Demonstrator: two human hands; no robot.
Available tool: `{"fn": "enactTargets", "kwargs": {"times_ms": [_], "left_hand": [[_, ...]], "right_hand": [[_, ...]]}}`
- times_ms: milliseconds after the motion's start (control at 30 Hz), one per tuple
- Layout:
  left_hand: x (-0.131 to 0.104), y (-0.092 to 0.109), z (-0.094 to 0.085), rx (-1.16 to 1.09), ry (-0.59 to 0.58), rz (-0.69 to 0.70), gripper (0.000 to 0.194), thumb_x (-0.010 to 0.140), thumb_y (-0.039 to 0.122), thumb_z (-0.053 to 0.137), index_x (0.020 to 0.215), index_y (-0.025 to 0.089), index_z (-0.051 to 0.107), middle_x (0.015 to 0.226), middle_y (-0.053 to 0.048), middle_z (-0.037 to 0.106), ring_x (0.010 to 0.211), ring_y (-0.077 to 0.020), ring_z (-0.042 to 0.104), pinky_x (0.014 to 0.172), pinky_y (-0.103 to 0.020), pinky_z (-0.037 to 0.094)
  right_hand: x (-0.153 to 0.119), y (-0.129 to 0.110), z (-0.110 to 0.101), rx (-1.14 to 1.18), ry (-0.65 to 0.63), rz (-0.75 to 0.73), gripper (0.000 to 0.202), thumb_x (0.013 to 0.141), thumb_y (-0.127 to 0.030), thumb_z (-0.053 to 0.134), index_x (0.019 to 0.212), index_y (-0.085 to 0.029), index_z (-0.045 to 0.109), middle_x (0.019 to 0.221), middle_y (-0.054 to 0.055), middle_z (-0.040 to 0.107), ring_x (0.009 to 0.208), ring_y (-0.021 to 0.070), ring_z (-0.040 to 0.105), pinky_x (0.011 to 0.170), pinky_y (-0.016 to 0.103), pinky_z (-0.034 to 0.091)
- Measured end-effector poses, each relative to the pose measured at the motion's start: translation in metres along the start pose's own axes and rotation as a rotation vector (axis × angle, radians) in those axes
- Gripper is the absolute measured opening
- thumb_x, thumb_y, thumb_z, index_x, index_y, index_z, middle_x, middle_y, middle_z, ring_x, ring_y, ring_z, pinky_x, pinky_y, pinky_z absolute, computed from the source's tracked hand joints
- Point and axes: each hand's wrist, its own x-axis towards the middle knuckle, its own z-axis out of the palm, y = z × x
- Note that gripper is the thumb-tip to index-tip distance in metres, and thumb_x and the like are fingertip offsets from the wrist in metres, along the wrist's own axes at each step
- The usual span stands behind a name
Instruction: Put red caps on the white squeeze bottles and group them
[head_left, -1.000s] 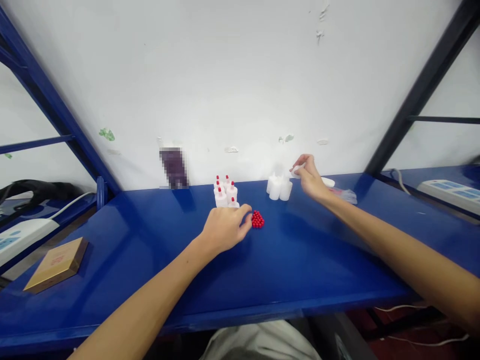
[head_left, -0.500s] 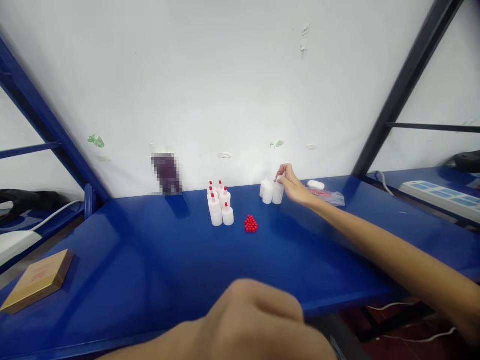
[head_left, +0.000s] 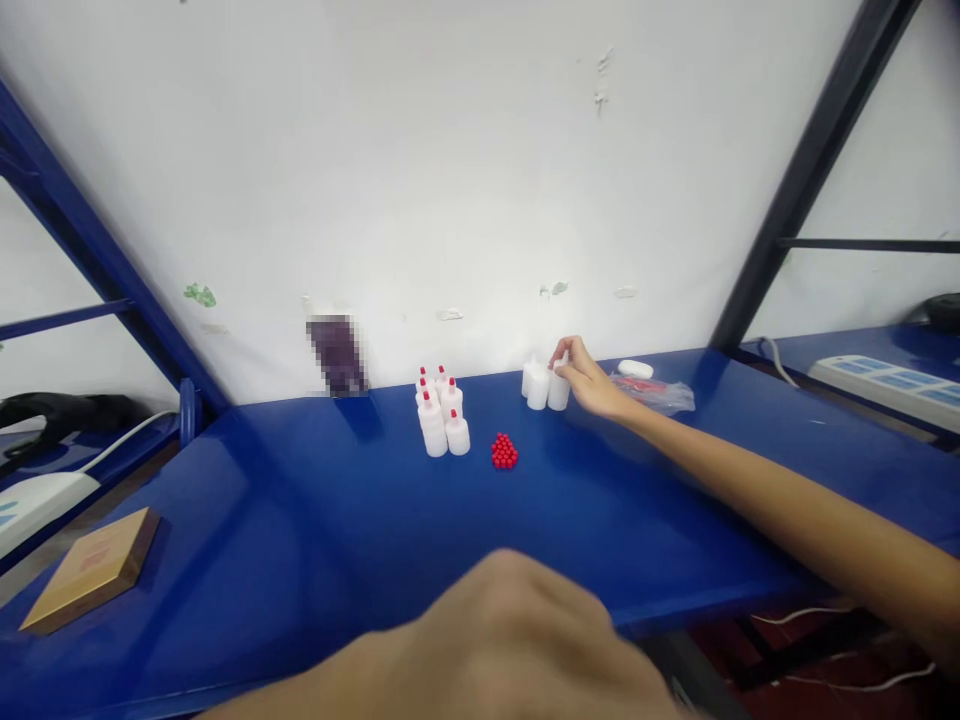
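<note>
Head view: a blue painted tabletop [head_left: 360,540] runs along a white wall [head_left: 450,180], with both bare hands above it.
Right hand: the right hand [head_left: 589,385] reaches to the far side; its thumb and fingers are pinching the narrow top of an upright white plastic bottle [head_left: 557,396].
Left hand: the left hand [head_left: 517,640] is large and blurred at the near edge, back upward; its fingers are hidden, so I cannot tell whether they are spread or pressed together.
Pinched bottle: it stands on the tabletop at the right end of a small cluster of upright white plastic bottles [head_left: 537,392], just beside them.
Red-tipped bottles: a tight group of upright white plastic bottles with red pointed tips [head_left: 435,437] stands left of that cluster, well apart from it.
Red pieces: a compact patch of small round red caps [head_left: 504,453] sits between the two bottle groups, nearer the person.
Right of the hand: a clear plastic bag with red contents [head_left: 664,396] lies near a rounded white object [head_left: 636,369].
Far left: a flat gold-coloured box [head_left: 90,570] lies near the tabletop's left end.
</note>
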Motion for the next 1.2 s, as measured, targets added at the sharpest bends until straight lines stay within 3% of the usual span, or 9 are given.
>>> {"fn": "enactTargets", "kwargs": {"times_ms": [67,100,167,367,500,600,900,1067,1200], "left_hand": [[0.015,-0.015,-0.003,0.022,-0.077,0.054,0.030,0.096,0.043,0.042,0.103,0.035,0.070,0.064,-0.001,0.066,0.056,-0.0165,0.057,0.050,-0.032,0.042],[0.022,-0.026,-0.002,0.073,-0.212,0.094,0.029,0.098,0.035,0.040,0.102,0.029,0.068,0.065,0.000,0.066,0.054,-0.0152,0.057,0.048,-0.030,0.040],[0.032,-0.053,0.004,0.144,-0.313,-0.002,0.026,0.099,0.027,0.041,0.097,0.022,0.067,0.071,-0.001,0.069,0.059,-0.0145,0.061,0.052,-0.026,0.038],[0.024,-0.112,0.019,0.139,-0.264,-0.267,0.022,0.096,0.027,0.047,0.109,0.021,0.065,0.071,0.000,0.068,0.059,-0.0141,0.061,0.057,-0.024,0.038],[0.015,-0.114,0.021,0.122,-0.222,-0.310,0.022,0.095,0.026,0.048,0.109,0.022,0.065,0.065,0.002,0.064,0.055,-0.0125,0.058,0.056,-0.023,0.038],[0.013,-0.114,0.026,0.150,-0.247,-0.304,0.023,0.096,0.024,0.047,0.111,0.022,0.064,0.069,0.001,0.066,0.059,-0.0135,0.060,0.058,-0.023,0.040],[0.009,-0.114,0.031,0.251,-0.322,-0.245,0.027,0.100,0.024,0.042,0.118,0.022,0.062,0.093,-0.005,0.073,0.078,-0.0187,0.068,0.062,-0.025,0.044],[0.009,-0.113,0.034,0.254,-0.314,-0.256,0.025,0.099,0.026,0.044,0.114,0.023,0.064,0.092,-0.004,0.073,0.077,-0.0191,0.068,0.062,-0.025,0.045],[0.010,-0.112,0.035,0.261,-0.319,-0.269,0.025,0.099,0.026,0.046,0.116,0.024,0.063,0.094,-0.005,0.074,0.079,-0.0199,0.069,0.062,-0.026,0.045]], "right_hand": [[-0.005,-0.003,-0.001,-0.039,-0.004,0.010,0.016,0.081,-0.019,0.041,0.096,-0.024,0.039,0.091,0.002,0.051,0.081,0.0210,0.049,0.080,0.039,0.040],[-0.006,-0.004,-0.001,-0.064,-0.008,0.010,0.016,0.082,-0.020,0.040,0.097,-0.024,0.040,0.092,0.002,0.051,0.080,0.0211,0.049,0.079,0.039,0.040],[-0.009,-0.005,-0.002,-0.121,0.001,-0.001,0.017,0.082,-0.020,0.041,0.098,-0.024,0.042,0.094,0.004,0.053,0.083,0.0224,0.050,0.080,0.040,0.040],[-0.016,-0.010,-0.005,-0.181,0.162,-0.020,0.017,0.078,-0.023,0.051,0.095,-0.023,0.055,0.095,0.005,0.065,0.092,0.0256,0.054,0.084,0.040,0.040],[-0.031,-0.021,-0.003,-0.085,0.149,0.042,0.012,0.080,-0.030,0.055,0.081,-0.020,0.062,0.077,0.002,0.069,0.073,0.0213,0.057,0.070,0.033,0.041],[-0.041,-0.031,0.007,0.106,0.086,0.142,0.026,0.086,-0.035,0.048,0.069,-0.019,0.061,0.067,0.003,0.069,0.063,0.0194,0.059,0.064,0.031,0.042],[-0.043,-0.048,0.045,0.558,0.025,0.300,0.011,0.076,-0.029,0.055,0.070,-0.020,0.056,0.047,-0.001,0.060,0.046,0.0190,0.061,0.053,0.030,0.046],[-0.047,-0.052,0.046,0.659,-0.006,0.340,0.012,0.074,-0.030,0.058,0.071,-0.019,0.058,0.049,-0.001,0.059,0.049,0.0194,0.061,0.054,0.031,0.048],[-0.054,-0.056,0.045,0.755,-0.074,0.389,0.016,0.070,-0.032,0.061,0.064,-0.016,0.062,0.069,0.004,0.065,0.061,0.0168,0.061,0.062,0.031,0.050]]}}
